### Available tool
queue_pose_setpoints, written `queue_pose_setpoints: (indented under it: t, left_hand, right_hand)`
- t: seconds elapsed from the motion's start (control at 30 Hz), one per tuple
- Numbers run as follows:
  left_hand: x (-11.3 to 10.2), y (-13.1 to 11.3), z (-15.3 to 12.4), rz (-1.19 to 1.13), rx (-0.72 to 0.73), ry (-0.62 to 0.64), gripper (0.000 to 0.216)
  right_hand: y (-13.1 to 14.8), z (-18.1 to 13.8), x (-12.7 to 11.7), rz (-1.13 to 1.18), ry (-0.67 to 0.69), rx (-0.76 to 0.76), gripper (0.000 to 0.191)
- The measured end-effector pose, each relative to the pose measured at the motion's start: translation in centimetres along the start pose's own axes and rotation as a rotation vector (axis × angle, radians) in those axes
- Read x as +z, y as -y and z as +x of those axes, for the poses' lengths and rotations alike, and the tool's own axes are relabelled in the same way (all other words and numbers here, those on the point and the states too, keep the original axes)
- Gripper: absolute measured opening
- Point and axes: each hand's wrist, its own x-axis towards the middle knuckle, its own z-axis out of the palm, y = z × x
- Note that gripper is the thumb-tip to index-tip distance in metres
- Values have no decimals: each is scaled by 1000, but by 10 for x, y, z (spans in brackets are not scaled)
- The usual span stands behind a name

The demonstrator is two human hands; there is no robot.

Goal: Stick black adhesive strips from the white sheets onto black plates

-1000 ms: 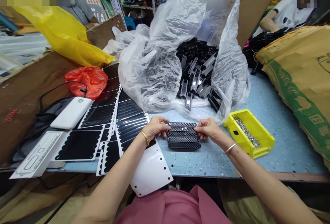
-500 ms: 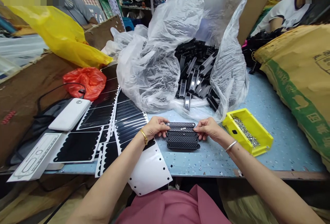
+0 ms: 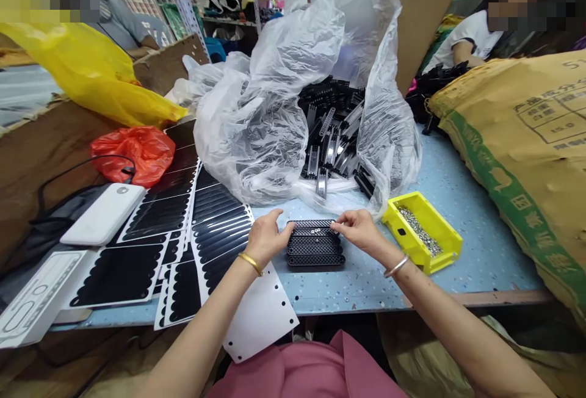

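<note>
Several black perforated plastic strips (image 3: pixel 315 246) lie side by side on the blue table (image 3: pixel 458 202) in front of me. My left hand (image 3: pixel 265 237) rests against their left ends, fingers curled round the edge. At the strips' top right corner my right hand (image 3: pixel 359 230) pinches its fingertips together; a few small silver rings sit on the top strip. What the pinch holds is too small to make out.
A clear plastic bag (image 3: pixel 274 117) full of black parts stands behind. A yellow tray (image 3: pixel 423 231) of small metal pieces lies to the right, and black sticker sheets (image 3: pixel 183 227), a white power bank (image 3: pixel 103 213) and a red bag (image 3: pixel 132 154) to the left. A large tan sack (image 3: pixel 526 141) fills the right. Another person sits at the far right.
The view has shifted left. My right hand has moved inward onto the top strip's right end. My left hand stays at the left ends.
</note>
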Motion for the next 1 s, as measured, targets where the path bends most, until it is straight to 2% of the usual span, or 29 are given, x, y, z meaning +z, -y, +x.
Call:
queue_pose_setpoints:
  t: [0.1,0.23,0.3,0.47,0.57,0.67,0.87,1.0]
  left_hand:
    - [2,-2,-19,142,73,-74,37]
    - [9,-12,-37,74,251,-15,25]
    - [13,-22,-35,79,310,44,26]
    - [20,-45,-14,329,271,249,29]
    - [22,-48,-8,360,277,278,29]
    - [22,-41,-11,290,266,249,28]
    - [14,-19,-24,55,184,202,19]
    - [11,-12,-28,-79,104,179,18]
  right_hand:
    - [3,-8,10,-77,95,-60,7]
    - [5,-16,20,-242,134,-205,19]
    - [8,-17,22,-346,122,-269,25]
    - [18,-11,24,-592,188,-297,26]
    - [20,-8,26,-674,216,-301,26]
    - [18,-10,23,-685,191,-289,26]
    - [4,-25,16,-528,158,-284,19]
    - [-2,-28,13,-399,128,-187,18]
